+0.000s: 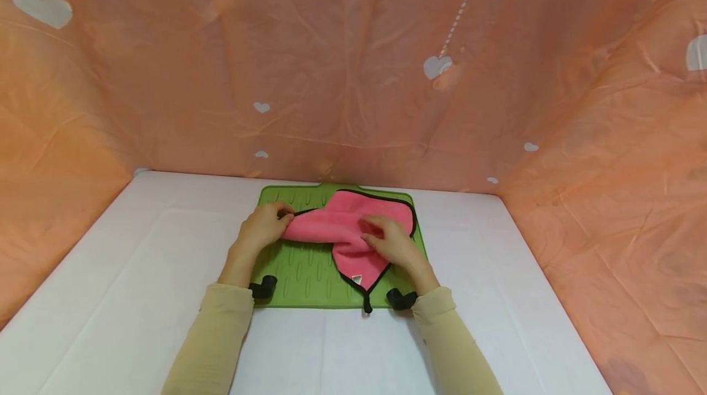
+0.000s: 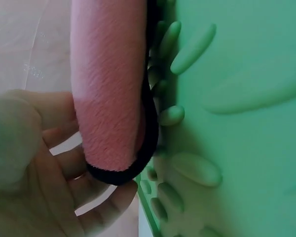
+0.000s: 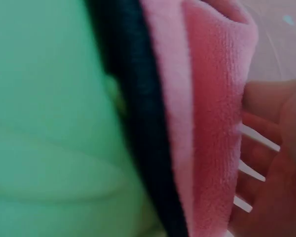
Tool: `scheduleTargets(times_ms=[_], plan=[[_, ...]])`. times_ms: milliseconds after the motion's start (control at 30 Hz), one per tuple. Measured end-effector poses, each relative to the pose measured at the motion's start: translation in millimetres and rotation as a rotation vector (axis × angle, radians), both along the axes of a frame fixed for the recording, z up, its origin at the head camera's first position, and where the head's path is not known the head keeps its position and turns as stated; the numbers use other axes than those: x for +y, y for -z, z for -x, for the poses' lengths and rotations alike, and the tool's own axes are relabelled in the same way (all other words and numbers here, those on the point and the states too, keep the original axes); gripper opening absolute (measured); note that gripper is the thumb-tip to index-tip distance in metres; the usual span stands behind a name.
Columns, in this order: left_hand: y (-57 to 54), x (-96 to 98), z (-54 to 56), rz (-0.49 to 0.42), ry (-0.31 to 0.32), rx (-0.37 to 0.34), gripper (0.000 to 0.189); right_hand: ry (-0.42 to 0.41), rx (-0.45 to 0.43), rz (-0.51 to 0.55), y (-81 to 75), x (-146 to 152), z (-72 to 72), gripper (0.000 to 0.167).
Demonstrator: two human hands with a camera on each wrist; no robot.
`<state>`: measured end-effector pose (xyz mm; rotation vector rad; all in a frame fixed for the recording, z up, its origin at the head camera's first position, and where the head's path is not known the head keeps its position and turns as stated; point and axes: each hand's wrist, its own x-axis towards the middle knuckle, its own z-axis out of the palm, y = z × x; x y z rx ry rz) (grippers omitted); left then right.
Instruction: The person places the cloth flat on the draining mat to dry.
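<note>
A pink plush cloth [image 1: 345, 221] with black edging lies partly folded on a green ribbed mat [image 1: 309, 287]. A small white tag [image 1: 356, 279] and a black loop [image 1: 367, 304] show at its near corner. My left hand [image 1: 263, 224] holds the narrow folded end at the left, and the left wrist view shows the rounded fold [image 2: 111, 98] against the thumb and fingers. Over the cloth's right middle, my right hand [image 1: 393, 241] pinches a raised fold with thumb and fingers. In the right wrist view the fingertips are partly hidden behind the pink fabric [image 3: 214, 108].
The mat lies on a white-covered table [image 1: 138, 260], near its back edge. An orange curtain [image 1: 353, 76] with pale hearts stands behind and along both sides. A black wrist mount [image 1: 264, 287] sits by the left sleeve, another black mount [image 1: 401, 299] by the right.
</note>
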<state>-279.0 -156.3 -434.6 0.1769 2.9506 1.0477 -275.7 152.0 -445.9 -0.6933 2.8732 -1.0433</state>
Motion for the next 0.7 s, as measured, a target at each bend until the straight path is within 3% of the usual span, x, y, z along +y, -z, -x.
scheduleTargets(times_ms=[267, 500, 700], plan=[[3.2, 1.0, 1.5, -0.066, 0.068, 0.042, 0.020, -0.035, -0.032, -0.019, 6.9, -0.6, -0.2, 0.043], [-1.8, -6.9, 0.0, -0.144, 0.104, 0.062, 0.021, -0.060, -0.074, -0.013, 5.6, 6.0, 0.5, 0.045], [-6.4, -14.8, -2.6, -0.168, 0.222, 0.013, 0.022, -0.076, -0.115, 0.006, 2.5, 11.6, 2.4, 0.045]])
